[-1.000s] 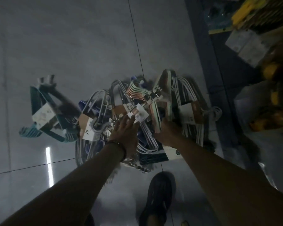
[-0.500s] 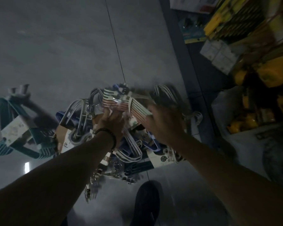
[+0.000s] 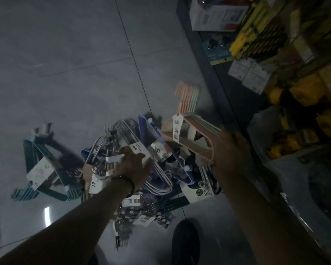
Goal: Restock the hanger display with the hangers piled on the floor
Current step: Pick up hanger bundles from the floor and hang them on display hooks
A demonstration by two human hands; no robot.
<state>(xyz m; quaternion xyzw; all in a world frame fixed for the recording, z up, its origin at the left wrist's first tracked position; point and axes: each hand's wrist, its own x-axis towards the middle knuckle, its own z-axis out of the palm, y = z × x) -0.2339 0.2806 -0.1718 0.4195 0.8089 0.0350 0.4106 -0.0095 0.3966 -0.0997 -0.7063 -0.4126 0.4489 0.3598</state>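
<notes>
Right hand [image 3: 231, 150] grips a pink hanger bundle [image 3: 191, 138] at centre-right, held over the floor pile [image 3: 161, 180] at centre frame. Left hand [image 3: 132, 167] rests in the pile; I cannot tell whether it grasps anything. The pile looks tangled, so raising the bundle could snag and drag its neighbours.

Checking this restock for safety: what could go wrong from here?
The pink hanger bundle, held by one end in the right hand, might slip or fan apart. The pile under the left hand looks tangled; pulling may drag other bundles. The shoe stands close to loose hangers: trip hazard.
</notes>
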